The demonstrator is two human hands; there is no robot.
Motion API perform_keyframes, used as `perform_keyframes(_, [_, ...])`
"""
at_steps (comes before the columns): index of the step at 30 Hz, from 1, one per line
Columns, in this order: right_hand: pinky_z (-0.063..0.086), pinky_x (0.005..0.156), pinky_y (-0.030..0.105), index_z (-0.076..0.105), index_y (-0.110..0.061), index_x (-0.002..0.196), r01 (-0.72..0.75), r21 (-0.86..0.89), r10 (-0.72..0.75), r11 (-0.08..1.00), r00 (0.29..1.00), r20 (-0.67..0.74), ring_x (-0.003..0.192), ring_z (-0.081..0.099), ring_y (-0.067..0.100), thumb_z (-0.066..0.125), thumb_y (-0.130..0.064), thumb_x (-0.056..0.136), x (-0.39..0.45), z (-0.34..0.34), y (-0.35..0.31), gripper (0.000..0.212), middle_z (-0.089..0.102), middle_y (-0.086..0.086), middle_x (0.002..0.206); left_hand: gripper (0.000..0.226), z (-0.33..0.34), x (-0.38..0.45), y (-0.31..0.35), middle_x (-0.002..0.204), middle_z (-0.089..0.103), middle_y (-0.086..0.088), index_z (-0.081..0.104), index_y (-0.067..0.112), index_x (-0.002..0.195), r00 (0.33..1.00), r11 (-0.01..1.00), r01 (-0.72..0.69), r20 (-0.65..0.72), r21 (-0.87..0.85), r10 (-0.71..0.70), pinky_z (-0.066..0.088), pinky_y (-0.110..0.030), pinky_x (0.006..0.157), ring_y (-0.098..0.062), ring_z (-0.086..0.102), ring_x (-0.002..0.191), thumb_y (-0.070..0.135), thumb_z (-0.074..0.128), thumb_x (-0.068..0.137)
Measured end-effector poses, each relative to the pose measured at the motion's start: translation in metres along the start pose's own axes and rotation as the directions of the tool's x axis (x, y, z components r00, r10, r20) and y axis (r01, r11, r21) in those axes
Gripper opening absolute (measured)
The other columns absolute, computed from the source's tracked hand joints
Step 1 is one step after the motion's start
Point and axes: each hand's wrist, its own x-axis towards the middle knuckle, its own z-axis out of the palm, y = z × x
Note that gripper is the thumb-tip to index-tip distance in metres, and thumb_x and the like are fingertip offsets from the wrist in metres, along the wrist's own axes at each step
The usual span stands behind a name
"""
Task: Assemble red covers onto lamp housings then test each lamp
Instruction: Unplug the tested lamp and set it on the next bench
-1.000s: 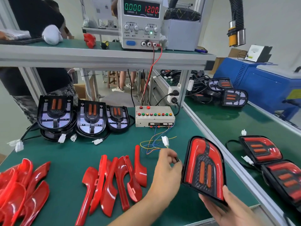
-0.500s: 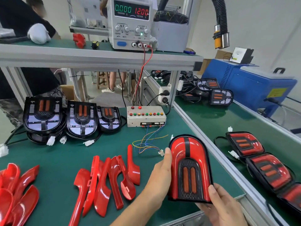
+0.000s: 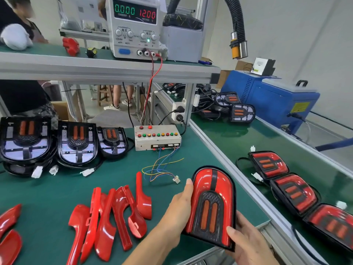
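The green-matted desk (image 3: 47, 190) carries loose red covers (image 3: 107, 217) along its near left, three open lamp housings (image 3: 76, 142) at far left, a button test box (image 3: 157, 137) at centre far with its coloured wires (image 3: 162, 169) trailing nearer.

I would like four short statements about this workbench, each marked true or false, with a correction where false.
1. Both hands hold the red-covered lamp. True: the left hand grips its left edge, the right hand its lower right corner.
2. The power supply reads 24.00 volts. False: it reads 12.00.
3. Three housings without red covers lie behind the loose red covers. True.
4. The test box connector is plugged into the held lamp. False: it lies free on the mat.
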Motion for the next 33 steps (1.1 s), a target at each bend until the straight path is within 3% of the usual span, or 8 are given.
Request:
perform_keyframes(4, [0.06, 0.091, 0.049, 0.054, 0.005, 0.138, -0.011, 0.019, 0.009, 1.0, 0.995, 0.097, 0.118, 0.064, 0.048, 0.067, -0.005, 0.072, 0.001, -0.004, 0.003, 0.069, 0.064, 0.033, 0.128, 0.071, 0.002, -0.002, 0.001, 0.098, 0.079, -0.003, 0.078, 0.019, 0.103, 0.997, 1.0, 0.014, 0.074, 0.008, -0.014, 0.056, -0.044, 0.098, -0.021, 0.076, 0.093, 0.072, 0.031, 0.098])
perform_keyframes(12, [0.058, 0.094, 0.043, 0.052, -0.005, 0.143, 0.003, 0.026, -0.005, 1.0, 0.996, 0.095, 0.126, 0.061, 0.041, 0.084, -0.027, 0.079, 0.004, -0.004, -0.006, 0.075, 0.063, 0.023, 0.137, 0.069, 0.006, 0.003, 0.008, 0.099, 0.079, -0.001, 0.08, 0.024, 0.098, 0.98, 0.994, -0.06, 0.196, 0.089, 0.041, 0.056, -0.039, 0.097, -0.017, 0.076, 0.094, 0.072, 0.03, 0.098])
perform_keyframes(14, [0.059, 0.094, 0.044, 0.055, -0.003, 0.14, 0.033, 0.014, -0.034, 0.999, 0.997, 0.062, 0.124, 0.063, 0.042, 0.087, -0.031, 0.075, 0.007, -0.005, -0.009, 0.078, 0.064, 0.024, 0.135, 0.069, 0.011, 0.006, 0.014, 0.095, 0.08, 0.003, 0.08, 0.027, 0.094, 0.982, 0.986, -0.103, 0.174, 0.133, 0.079, 0.056, -0.035, 0.093, -0.013, 0.076, 0.091, 0.074, 0.03, 0.097])
perform_keyframes(17, [0.061, 0.084, 0.041, 0.07, -0.006, 0.127, 0.087, 0.117, -0.088, 0.989, 0.996, -0.002, 0.118, 0.067, 0.039, 0.075, -0.02, 0.084, 0.013, -0.006, -0.022, 0.046, 0.068, 0.023, 0.13, 0.07, 0.017, 0.011, 0.023, 0.099, 0.075, 0.018, 0.077, 0.031, 0.086, 0.984, 0.981, -0.164, 0.083, 0.101, 0.156, 0.05, -0.032, 0.096, -0.004, 0.071, 0.091, 0.084, 0.032, 0.087])
perform_keyframes(20, [0.063, 0.079, 0.041, 0.078, -0.013, 0.113, 0.198, 0.207, -0.167, 0.958, 0.973, -0.159, 0.112, 0.071, 0.03, 0.059, -0.021, 0.091, 0.032, -0.021, -0.054, 0.03, 0.072, 0.015, 0.125, 0.068, 0.014, 0.014, 0.019, 0.122, 0.066, 0.022, 0.063, 0.037, 0.12, 0.983, 0.983, -0.182, -0.017, -0.016, 0.182, 0.041, -0.04, 0.111, 0.0, 0.062, 0.11, 0.085, 0.033, 0.082])
perform_keyframes(23, [0.062, 0.085, 0.042, 0.066, -0.01, 0.125, 0.296, 0.298, -0.186, 0.908, 0.92, -0.346, 0.115, 0.067, 0.028, 0.056, -0.022, 0.1, 0.067, -0.049, -0.102, 0.03, 0.07, 0.014, 0.129, 0.074, 0.008, 0.01, 0.005, 0.125, 0.061, 0.022, 0.052, 0.035, 0.137, 0.984, 0.984, -0.178, -0.03, 0.003, 0.178, 0.038, -0.042, 0.117, 0.002, 0.057, 0.119, 0.084, 0.031, 0.085])
perform_keyframes(27, [0.055, 0.089, 0.041, 0.058, -0.01, 0.13, 0.35, 0.386, -0.166, 0.853, 0.885, -0.436, 0.121, 0.063, 0.027, 0.051, -0.026, 0.106, 0.107, -0.09, -0.147, 0.03, 0.063, 0.015, 0.138, 0.084, 0.006, 0.0, -0.015, 0.125, 0.067, 0.022, 0.064, 0.031, 0.128, 0.984, 0.981, -0.18, -0.001, 0.067, 0.181, 0.037, -0.04, 0.118, 0.007, 0.058, 0.121, 0.088, 0.032, 0.075])
perform_keyframes(33, [0.062, 0.074, 0.038, 0.052, -0.008, 0.133, 0.383, 0.466, -0.106, 0.798, 0.849, -0.517, 0.121, 0.063, 0.033, 0.052, -0.028, 0.106, 0.14, -0.114, -0.165, 0.034, 0.059, 0.021, 0.136, 0.078, 0.011, -0.012, -0.036, 0.107, 0.072, 0.031, 0.073, 0.039, 0.107, 0.981, 0.968, -0.191, 0.063, 0.161, 0.183, 0.037, -0.035, 0.116, 0.013, 0.06, 0.113, 0.088, 0.025, 0.069])
